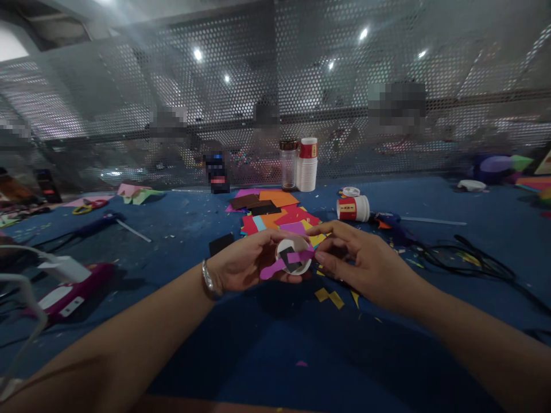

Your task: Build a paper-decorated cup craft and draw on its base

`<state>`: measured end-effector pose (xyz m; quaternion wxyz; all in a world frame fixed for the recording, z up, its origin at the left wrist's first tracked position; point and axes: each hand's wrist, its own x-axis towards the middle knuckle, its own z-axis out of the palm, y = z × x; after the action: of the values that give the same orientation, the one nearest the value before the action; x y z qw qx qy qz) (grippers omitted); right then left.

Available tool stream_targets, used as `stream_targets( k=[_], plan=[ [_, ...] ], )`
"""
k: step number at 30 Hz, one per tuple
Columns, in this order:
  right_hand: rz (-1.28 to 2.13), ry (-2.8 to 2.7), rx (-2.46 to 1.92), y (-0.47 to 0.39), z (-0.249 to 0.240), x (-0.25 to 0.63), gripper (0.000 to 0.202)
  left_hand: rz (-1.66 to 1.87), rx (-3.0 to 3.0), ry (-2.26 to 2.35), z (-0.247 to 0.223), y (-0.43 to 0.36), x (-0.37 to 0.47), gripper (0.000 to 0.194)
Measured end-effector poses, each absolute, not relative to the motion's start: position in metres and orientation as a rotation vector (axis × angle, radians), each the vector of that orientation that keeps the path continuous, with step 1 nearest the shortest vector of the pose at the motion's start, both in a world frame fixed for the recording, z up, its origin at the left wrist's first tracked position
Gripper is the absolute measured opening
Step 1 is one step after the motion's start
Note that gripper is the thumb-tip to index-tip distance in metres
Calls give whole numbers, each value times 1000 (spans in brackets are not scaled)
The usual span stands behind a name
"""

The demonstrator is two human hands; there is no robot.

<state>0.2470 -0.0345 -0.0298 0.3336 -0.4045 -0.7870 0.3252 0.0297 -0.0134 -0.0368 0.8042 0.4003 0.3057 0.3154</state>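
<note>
A white paper cup point(282, 248) rests in my left hand point(249, 258), its round end facing me and the fingers wrapped around it. Across that end lie a black paper piece point(286, 261) and a purple paper strip point(275, 268), whose left end sticks out past the rim. My right hand point(350, 252) has its thumb and fingertips closed at the strip's right end, by the cup's edge. Behind both hands are stacked sheets of coloured paper point(275, 199), with small yellow scraps point(336, 299) below them.
A red and white paper cup point(353, 209) lies on its side near a blue glue gun point(394, 223) with a trailing cord. A cup stack point(307, 172) stands beside a clear jar point(288, 166). At left are another glue gun point(101, 222), scissors point(89, 206) and a purple power strip point(81, 291).
</note>
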Motion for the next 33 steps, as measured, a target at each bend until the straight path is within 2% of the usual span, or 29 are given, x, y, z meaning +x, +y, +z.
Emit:
stream_targets(
  k=[25, 33],
  plan=[
    [920, -2013, -1036, -36, -29, 243, 23, 612, 890, 679, -40, -15, 31, 27],
    [852, -1984, -1033, -35, -28, 243, 21, 624, 881, 676, -38, -14, 31, 27]
  ],
)
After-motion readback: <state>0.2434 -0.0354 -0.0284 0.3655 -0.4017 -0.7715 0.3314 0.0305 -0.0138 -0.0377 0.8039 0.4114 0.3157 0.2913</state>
